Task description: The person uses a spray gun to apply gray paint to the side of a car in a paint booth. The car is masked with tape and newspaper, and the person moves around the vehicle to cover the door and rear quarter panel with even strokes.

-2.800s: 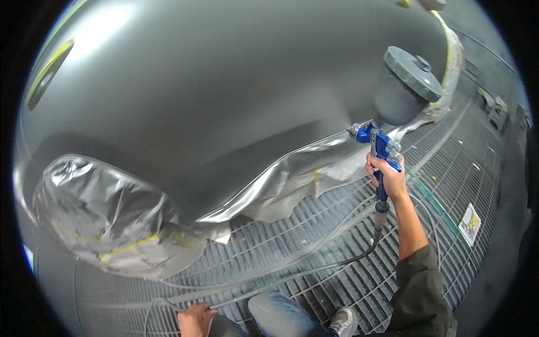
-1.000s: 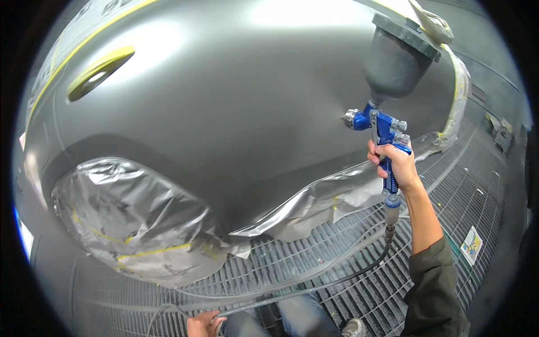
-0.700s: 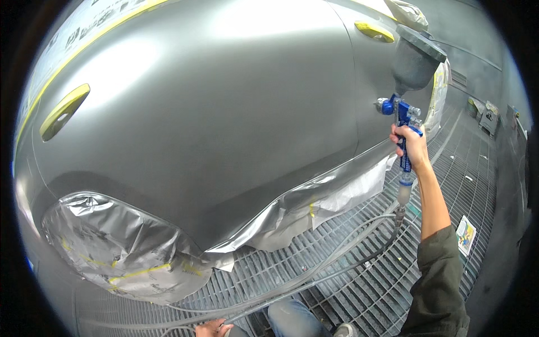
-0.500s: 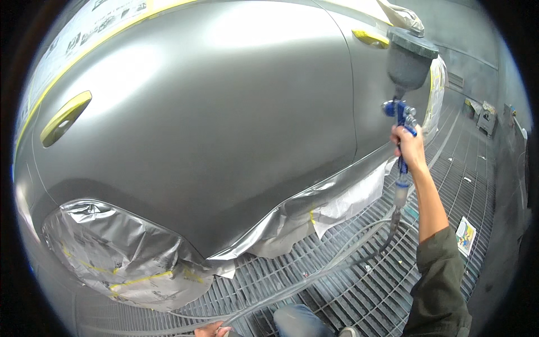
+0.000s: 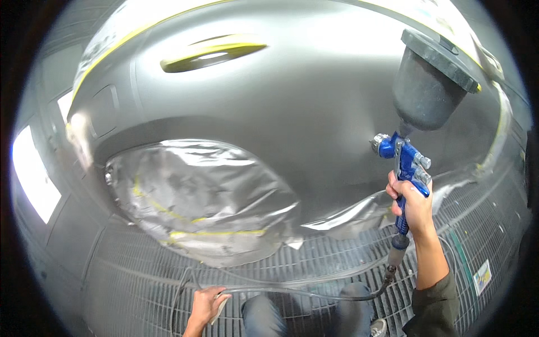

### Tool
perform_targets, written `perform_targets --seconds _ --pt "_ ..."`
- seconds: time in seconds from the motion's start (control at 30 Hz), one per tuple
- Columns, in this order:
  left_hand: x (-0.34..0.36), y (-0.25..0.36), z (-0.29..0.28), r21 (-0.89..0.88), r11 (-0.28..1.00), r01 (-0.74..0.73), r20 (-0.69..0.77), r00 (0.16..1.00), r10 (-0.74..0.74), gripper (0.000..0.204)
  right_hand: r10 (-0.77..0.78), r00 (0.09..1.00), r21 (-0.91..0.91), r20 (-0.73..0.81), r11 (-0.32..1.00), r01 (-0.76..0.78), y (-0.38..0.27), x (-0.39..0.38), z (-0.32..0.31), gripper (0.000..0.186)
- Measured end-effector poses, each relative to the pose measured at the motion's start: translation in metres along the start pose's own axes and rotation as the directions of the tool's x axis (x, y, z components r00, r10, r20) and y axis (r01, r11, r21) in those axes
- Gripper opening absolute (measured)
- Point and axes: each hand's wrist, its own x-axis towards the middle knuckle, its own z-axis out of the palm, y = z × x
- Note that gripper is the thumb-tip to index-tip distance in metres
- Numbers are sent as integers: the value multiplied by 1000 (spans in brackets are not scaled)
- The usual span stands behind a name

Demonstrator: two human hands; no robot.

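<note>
My right hand (image 5: pixel 414 202) is wrapped round the handle of a blue spray gun (image 5: pixel 402 156), held upright with its nozzle toward the car's grey side panel (image 5: pixel 331 123). On top of the gun sits a large dark paint cup (image 5: pixel 429 84), and a fitting below the handle joins an air hose (image 5: pixel 303 293). Low in the picture, my left hand (image 5: pixel 206 306) is closed on that hose; a pale scrap (image 5: pixel 220 309) shows at its palm. A yellow-taped door handle (image 5: pixel 216 53) lies across the panel's upper part. Silvery masking film (image 5: pixel 213 191) covers the wheel area.
Slatted metal grating (image 5: pixel 320 320) forms the floor, where more hose runs along the car. Masking sheet (image 5: pixel 365 216) hangs below the sill. A printed card (image 5: pixel 482 277) lies on the grating at the right. My knees (image 5: pixel 264 317) are close behind the hose. A bright light panel (image 5: pixel 35 174) is at the left.
My view has shifted toward the wheel area, which now appears nearer the middle. The spray gun looks larger and closer, still in my right hand. My left hand shows more fully, holding the hose.
</note>
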Motion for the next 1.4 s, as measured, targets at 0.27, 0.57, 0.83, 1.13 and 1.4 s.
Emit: perform_targets --seconds 0.27,0.57,0.83,1.13,1.4 --pt "-39 -66 -92 -43 997 67 -145 987 -73 26 68 960 10 271 997 -74 -21 -20 220 69" --pt "-42 -86 -116 -103 982 157 -165 971 -172 32 -78 746 97 661 995 19 -57 3 301 27" --pt "-2 -4 -75 -79 981 178 156 974 -164 27 -99 956 10 277 995 100 -75 24 130 8" --pt "25 151 -20 -13 997 70 439 897 -57 35 38 993 -126 -108 991 -51 -96 65 -101 11" --pt "50 267 -24 -41 964 262 499 841 -207 31 -73 880 -287 -469 955 -73 -150 103 -262 5"
